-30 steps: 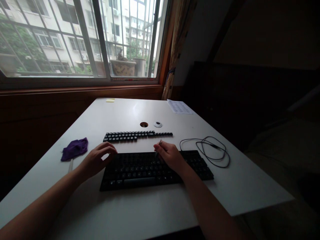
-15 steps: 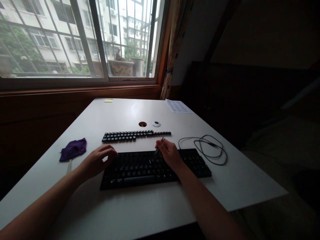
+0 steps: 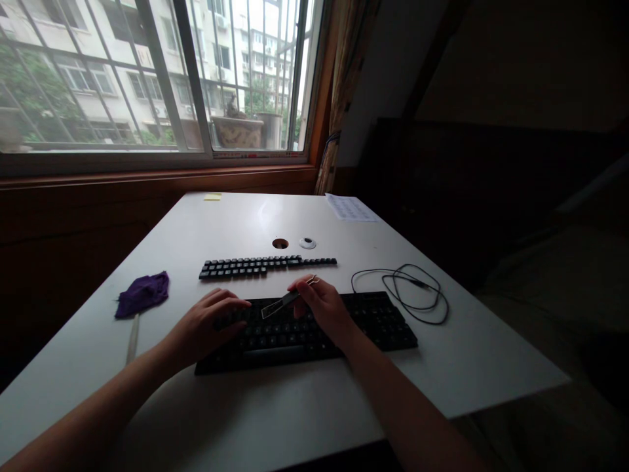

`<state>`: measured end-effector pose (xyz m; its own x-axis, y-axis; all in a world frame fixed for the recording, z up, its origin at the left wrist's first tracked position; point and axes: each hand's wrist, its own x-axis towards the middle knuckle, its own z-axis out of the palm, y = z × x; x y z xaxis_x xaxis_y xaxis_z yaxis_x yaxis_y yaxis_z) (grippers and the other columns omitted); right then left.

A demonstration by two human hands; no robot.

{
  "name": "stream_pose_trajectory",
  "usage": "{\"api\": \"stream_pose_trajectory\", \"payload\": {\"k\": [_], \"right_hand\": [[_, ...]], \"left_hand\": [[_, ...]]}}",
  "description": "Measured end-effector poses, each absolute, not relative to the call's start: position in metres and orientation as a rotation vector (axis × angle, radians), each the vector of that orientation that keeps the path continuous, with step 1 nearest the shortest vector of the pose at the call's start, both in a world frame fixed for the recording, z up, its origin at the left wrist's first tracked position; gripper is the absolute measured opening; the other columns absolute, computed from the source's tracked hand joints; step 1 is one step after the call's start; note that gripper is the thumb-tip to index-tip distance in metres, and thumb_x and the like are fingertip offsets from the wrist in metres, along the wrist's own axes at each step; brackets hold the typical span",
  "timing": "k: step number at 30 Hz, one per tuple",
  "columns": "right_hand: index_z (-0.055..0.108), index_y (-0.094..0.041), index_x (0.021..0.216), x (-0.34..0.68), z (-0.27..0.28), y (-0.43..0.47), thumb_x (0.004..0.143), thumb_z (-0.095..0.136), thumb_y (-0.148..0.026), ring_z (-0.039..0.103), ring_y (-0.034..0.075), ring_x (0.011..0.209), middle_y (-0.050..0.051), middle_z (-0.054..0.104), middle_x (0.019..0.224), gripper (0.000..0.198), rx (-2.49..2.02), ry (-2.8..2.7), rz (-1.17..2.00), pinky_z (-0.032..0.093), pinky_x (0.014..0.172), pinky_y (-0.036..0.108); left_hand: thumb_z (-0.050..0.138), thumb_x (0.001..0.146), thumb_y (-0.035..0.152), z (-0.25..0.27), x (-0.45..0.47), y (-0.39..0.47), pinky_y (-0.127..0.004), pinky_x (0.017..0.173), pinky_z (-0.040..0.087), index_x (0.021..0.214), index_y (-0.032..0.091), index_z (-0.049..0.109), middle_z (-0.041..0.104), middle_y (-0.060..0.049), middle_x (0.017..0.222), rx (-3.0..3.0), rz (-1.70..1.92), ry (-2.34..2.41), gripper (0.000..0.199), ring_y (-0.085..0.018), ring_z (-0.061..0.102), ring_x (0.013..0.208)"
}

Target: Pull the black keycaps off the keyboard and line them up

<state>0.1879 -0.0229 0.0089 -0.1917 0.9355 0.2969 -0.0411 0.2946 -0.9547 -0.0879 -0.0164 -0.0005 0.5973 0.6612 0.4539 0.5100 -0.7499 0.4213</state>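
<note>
A black keyboard [image 3: 275, 357] lies on the white table in front of me. Over its middle, my right hand [image 3: 322, 305] is closed round the dark handle of a wire keycap puller [image 3: 280, 303]. The puller's wire loops point left and down, towards the keys. My left hand [image 3: 216, 318] rests on the keyboard's left part, thumb and fingers apart, with nothing seen in it. Behind the keyboard, loose black keycaps [image 3: 236, 265] stand lined up in rows.
A purple cloth [image 3: 142, 295] lies at the left, beside a pale thin stick [image 3: 132, 341]. To the right is a coiled black cable [image 3: 417, 308]. Farther back are a round table hole [image 3: 280, 244], a white ring-shaped cover [image 3: 307, 243], a paper sheet [image 3: 351, 208] and a yellow note [image 3: 213, 196].
My right hand has turned the keycap puller from steep to slanting, its loops now pointing left. My left hand has moved right and nearer over the keys.
</note>
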Motion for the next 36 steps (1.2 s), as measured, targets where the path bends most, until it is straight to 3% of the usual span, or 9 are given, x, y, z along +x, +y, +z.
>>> {"api": "stream_pose_trajectory", "payload": {"k": [5, 17, 26, 36], "right_hand": [[0.065, -0.019, 0.095, 0.178, 0.008, -0.028, 0.092, 0.058, -0.048, 0.061, 0.012, 0.051, -0.001, 0.065, 0.061, 0.03, -0.792, -1.464, 1.264, 0.048, 0.052, 0.025], [0.065, -0.019, 0.104, 0.173, 0.003, -0.029, 0.094, 0.056, -0.046, 0.062, 0.012, 0.053, -0.002, 0.066, 0.061, 0.029, -0.763, -1.474, 1.334, 0.047, 0.054, 0.026], [0.066, -0.02, 0.098, 0.176, 0.004, -0.024, 0.094, 0.054, -0.045, 0.056, 0.011, 0.05, -0.004, 0.06, 0.056, 0.028, -0.905, -1.368, 1.132, 0.044, 0.053, 0.025], [0.065, -0.018, 0.095, 0.188, 0.008, -0.018, 0.094, 0.052, -0.046, 0.052, 0.01, 0.053, 0.0, 0.064, 0.071, 0.031, -1.031, -1.266, 0.845, 0.04, 0.05, 0.023]], "left_hand": [[0.065, 0.088, 0.026, 0.002, -0.081, -0.024, -0.027, 0.075, 0.053, 0.116, 0.023, 0.062, 0.061, -0.006, 0.104, 2.432, 0.895, 0.95, 0.028, -0.016, 0.062, 0.085], [0.062, 0.09, 0.025, 0.003, -0.081, -0.024, -0.027, 0.078, 0.053, 0.103, 0.02, 0.062, 0.062, -0.005, 0.1, 2.189, 0.886, 0.927, 0.014, -0.016, 0.063, 0.088], [0.053, 0.093, 0.027, -0.003, -0.09, -0.014, -0.029, 0.076, 0.051, 0.104, 0.02, 0.062, 0.062, -0.006, 0.103, 2.275, 0.94, 1.14, 0.016, -0.017, 0.062, 0.086], [0.061, 0.089, 0.028, -0.009, -0.084, -0.01, -0.038, 0.085, 0.046, 0.1, 0.024, 0.07, 0.063, -0.006, 0.099, 2.585, 0.837, 1.136, 0.015, -0.023, 0.052, 0.096]]}}
